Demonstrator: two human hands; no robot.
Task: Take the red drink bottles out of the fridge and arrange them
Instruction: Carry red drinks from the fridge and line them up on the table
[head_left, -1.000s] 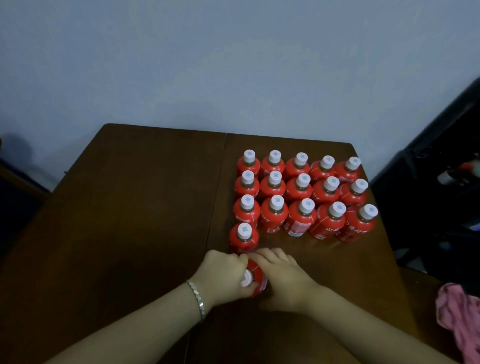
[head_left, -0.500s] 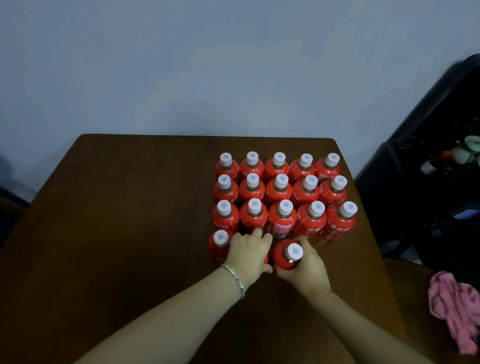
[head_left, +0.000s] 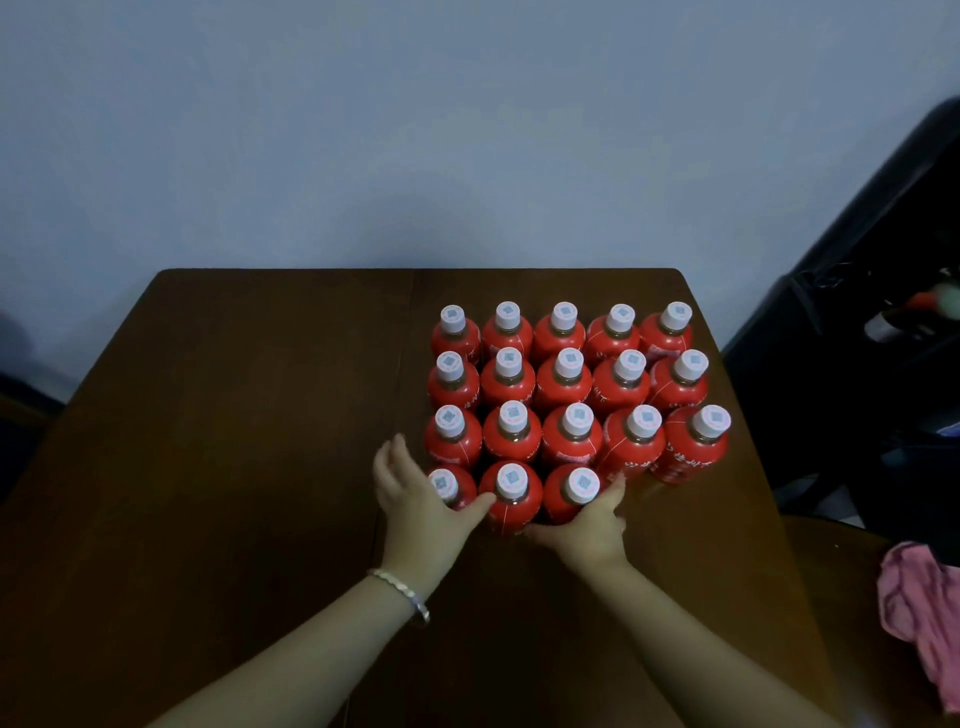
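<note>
Hands (head_left: 421, 506) (head_left: 587, 530) open, cupping front row of red bottles (head_left: 511, 499), no closed grip

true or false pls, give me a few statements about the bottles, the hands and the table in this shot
1. The red bottles stand upright with white caps. True.
2. The front row holds five bottles. False: it holds three; the three rows behind hold five each.
3. The left hand wears a bracelet at the wrist. True.
4. The right hand is lifting a bottle high above the table. False: it rests at the base of the front row.
5. One bottle lies on its side. False: none does.
</note>
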